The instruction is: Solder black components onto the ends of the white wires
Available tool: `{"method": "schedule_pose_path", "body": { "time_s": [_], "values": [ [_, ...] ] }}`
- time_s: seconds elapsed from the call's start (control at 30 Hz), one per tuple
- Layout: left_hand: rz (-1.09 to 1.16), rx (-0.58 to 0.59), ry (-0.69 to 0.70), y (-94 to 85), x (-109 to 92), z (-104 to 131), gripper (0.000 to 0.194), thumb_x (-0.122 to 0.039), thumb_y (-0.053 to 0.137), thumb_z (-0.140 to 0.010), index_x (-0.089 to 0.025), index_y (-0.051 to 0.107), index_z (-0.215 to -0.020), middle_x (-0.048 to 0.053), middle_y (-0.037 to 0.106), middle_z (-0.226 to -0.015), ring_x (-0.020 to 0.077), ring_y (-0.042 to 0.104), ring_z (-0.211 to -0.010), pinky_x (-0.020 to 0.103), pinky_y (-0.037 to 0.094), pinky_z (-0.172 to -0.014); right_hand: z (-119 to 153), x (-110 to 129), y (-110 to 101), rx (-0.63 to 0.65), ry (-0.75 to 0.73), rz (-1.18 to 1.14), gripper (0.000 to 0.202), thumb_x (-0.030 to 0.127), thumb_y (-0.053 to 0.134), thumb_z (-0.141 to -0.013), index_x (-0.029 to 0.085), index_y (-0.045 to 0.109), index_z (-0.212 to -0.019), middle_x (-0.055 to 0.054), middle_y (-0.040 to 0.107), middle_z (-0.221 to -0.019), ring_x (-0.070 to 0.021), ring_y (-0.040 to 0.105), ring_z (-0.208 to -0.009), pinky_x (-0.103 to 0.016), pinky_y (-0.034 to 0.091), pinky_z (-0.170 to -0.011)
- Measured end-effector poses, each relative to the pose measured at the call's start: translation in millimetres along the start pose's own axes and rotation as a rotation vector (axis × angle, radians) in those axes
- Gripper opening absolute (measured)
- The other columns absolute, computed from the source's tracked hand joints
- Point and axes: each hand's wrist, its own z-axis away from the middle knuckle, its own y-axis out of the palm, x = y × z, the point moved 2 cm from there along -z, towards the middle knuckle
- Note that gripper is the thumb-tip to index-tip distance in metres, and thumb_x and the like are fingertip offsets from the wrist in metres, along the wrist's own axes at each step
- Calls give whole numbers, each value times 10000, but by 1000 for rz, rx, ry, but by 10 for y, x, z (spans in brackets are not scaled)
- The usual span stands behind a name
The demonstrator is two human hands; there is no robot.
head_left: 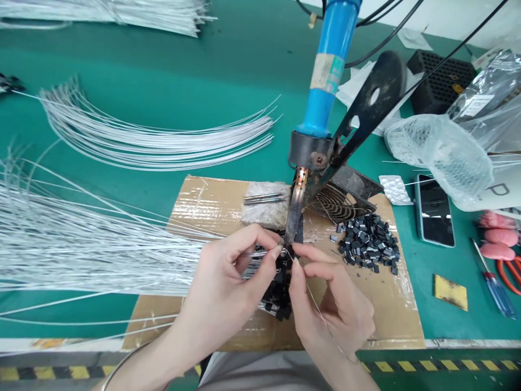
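My left hand (236,271) is closed, pinching the end of a thin white wire right at the tip of a soldering iron (296,209). The iron has a blue handle and hangs tip down in a black bracket. In my right hand (329,298), thumb and finger are closed on a fine strand of solder wire (319,309), which meets the same spot and trails down past the wrist. Whatever sits between the fingertips is too small to make out. Beneath the hands lie wires with black connectors (280,290) on their ends, partly hidden by the hands.
A cardboard sheet (163,320) carries a pile of small black connectors (368,244) and a fan (342,198). White wire bundles (163,138) lie to the left. On the right are a phone (434,212), a yellow sponge (450,292), a screwdriver (499,293) and plastic bags (439,152).
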Motion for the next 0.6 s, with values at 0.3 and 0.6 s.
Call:
{"method": "schedule_pose_path", "body": {
  "time_s": [0.3,0.6],
  "values": [
    [1,5,-8,-23,10,1,163,-228,608,-902,-233,693,-763,10,789,-806,162,691,-692,244,362,-467,18,-3,7,-9,1,6,157,100,717,-960,240,654,-924,-61,874,-1060,-178,853,-799,-261,721,-752],
    [-12,6,-13,-9,7,12,149,-229,612,-899,-236,695,-776,11,792,-815,175,712,-723,249,359,-466,24,-20,-2,-8,14,-5,159,91,733,-950,234,665,-934,-48,872,-1074,-170,853,-807,-248,720,-766]
  ]
}}
